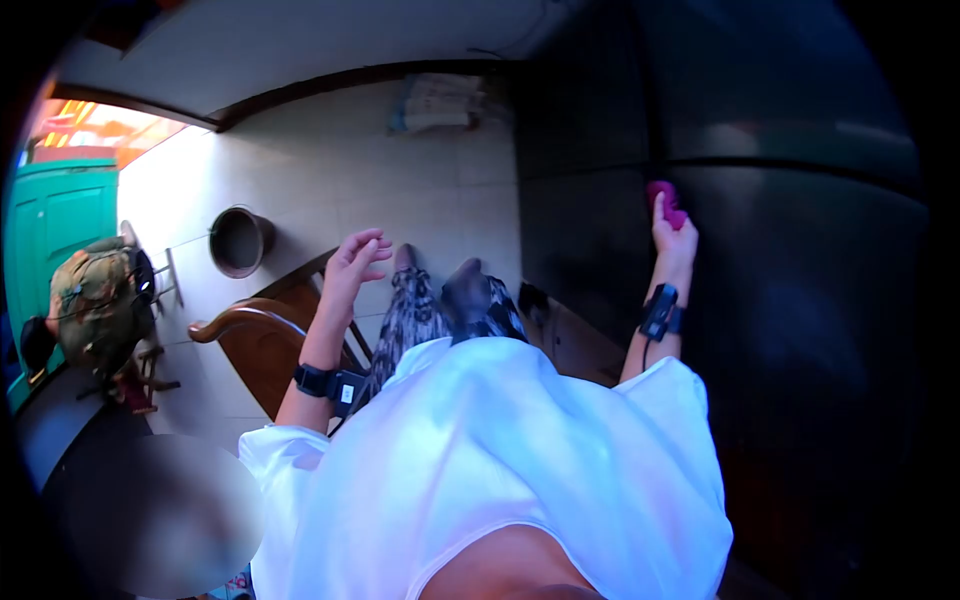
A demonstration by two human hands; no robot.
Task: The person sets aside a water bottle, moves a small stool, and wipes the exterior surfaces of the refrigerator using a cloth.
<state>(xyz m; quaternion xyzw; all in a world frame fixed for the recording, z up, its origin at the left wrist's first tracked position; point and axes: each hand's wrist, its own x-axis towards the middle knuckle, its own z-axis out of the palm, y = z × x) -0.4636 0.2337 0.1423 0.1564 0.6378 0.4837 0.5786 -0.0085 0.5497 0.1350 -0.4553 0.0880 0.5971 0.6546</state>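
My right hand (pixel 675 240) is closed around a magenta cloth or sponge (pixel 664 190); its exact kind is hard to make out. The hand holds it up at the glossy dark panel (pixel 760 240), which looks like a cabinet front with seams across it. Off to the other side, my left hand (pixel 355 265) hangs in the air with loosely bent fingers apart and nothing in them. Below that hand is a brown wooden chair (pixel 265 350) with a curved armrest.
A dark bucket (pixel 240 242) stands on the pale tiled floor (pixel 365 170). Printed sacks (pixel 440 100) lie by the far wall. At left, a camouflage-patterned bundle (pixel 100 300) is in front of a green door (pixel 65 200), beside a bright doorway.
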